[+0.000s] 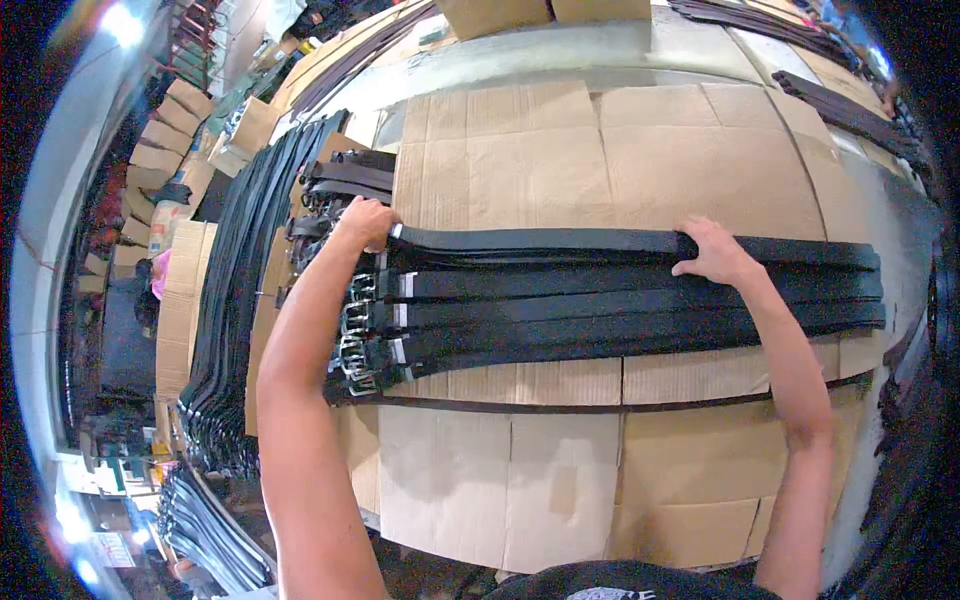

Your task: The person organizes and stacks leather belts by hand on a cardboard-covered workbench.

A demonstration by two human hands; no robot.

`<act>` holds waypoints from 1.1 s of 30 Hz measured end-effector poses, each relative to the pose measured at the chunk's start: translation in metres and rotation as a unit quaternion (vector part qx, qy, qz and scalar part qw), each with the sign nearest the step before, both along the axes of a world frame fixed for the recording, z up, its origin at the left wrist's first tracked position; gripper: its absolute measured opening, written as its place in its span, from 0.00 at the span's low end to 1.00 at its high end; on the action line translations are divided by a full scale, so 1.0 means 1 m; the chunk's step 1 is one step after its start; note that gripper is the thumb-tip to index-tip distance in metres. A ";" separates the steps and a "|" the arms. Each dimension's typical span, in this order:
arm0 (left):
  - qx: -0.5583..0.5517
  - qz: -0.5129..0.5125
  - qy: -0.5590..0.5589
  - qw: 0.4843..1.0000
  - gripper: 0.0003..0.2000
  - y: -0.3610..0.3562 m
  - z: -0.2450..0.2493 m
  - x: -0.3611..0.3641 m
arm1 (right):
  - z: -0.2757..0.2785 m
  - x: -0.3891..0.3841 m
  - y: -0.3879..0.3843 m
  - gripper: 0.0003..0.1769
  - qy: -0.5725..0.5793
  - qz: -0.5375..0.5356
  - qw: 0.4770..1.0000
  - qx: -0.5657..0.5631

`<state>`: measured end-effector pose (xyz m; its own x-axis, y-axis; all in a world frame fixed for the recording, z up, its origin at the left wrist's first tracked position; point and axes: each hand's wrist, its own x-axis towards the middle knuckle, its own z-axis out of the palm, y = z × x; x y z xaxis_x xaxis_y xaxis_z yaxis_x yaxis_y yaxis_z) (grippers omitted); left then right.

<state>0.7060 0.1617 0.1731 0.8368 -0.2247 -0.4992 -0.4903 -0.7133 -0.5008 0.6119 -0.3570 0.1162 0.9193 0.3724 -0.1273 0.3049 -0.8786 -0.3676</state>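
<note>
Big flat sheets of brown cardboard [520, 170] cover the table. On them lie the black belts [560, 310], long, flat and dull, side by side in 4 rows I can count, with some rows stacked. To the left hangs a bigger bunch of black straps [250, 240], too many to count. Past that bunch sits 1 open brown box [258, 125]; there are little things in it, too small to tell. The person has 2 bare hands on the back row, well apart. The left hand [370, 222] has its fingers curled around the buckle end. The right hand [715, 252] is nearer the other end, with its thumb on the near side and its fingers on the far side; I cannot tell if it squeezes. Shiny metal buckles [358, 345] crowd together at the left ends, and small pale tags [406, 286] sit just beside them.
</note>
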 end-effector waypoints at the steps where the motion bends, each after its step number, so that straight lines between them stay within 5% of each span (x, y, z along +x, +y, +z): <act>1: 0.011 0.010 0.012 1.000 0.23 -0.001 -0.003 0.003 | 0.004 0.002 0.001 0.33 0.033 -0.007 0.999 0.002; 10: 0.117 0.049 0.043 0.991 0.21 -0.030 0.023 0.009 | -0.011 0.002 -0.001 0.30 -0.039 -0.006 0.998 0.039; 13: 0.147 0.040 0.023 0.988 0.18 -0.046 0.054 -0.001 | 0.000 0.005 0.003 0.31 0.044 -0.025 0.998 0.037; 16: 0.117 0.039 0.042 0.991 0.16 -0.033 0.059 -0.008 | -0.009 -0.001 0.000 0.30 -0.048 -0.005 0.998 0.037; 20: 0.026 0.011 -0.044 0.999 0.17 0.003 0.012 -0.003 | 0.000 -0.002 0.001 0.29 -0.020 -0.009 1.000 0.020; 24: 0.036 0.074 0.017 0.996 0.18 0.004 -0.012 0.004 | -0.019 0.002 -0.004 0.29 -0.066 0.004 0.997 0.029; 27: 0.071 0.127 0.059 0.988 0.20 -0.004 -0.013 0.014 | -0.022 0.004 -0.006 0.29 -0.058 0.002 0.998 0.038; 33: 0.101 0.072 0.061 0.990 0.19 -0.019 0.025 0.008 | -0.015 0.000 -0.004 0.27 -0.045 -0.009 0.998 0.039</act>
<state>0.7145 0.1428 0.1982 0.7840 0.0067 -0.6207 -0.4564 -0.6716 -0.5837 0.6123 -0.3611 0.1008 0.9323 0.3613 -0.0140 0.3247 -0.8536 -0.4073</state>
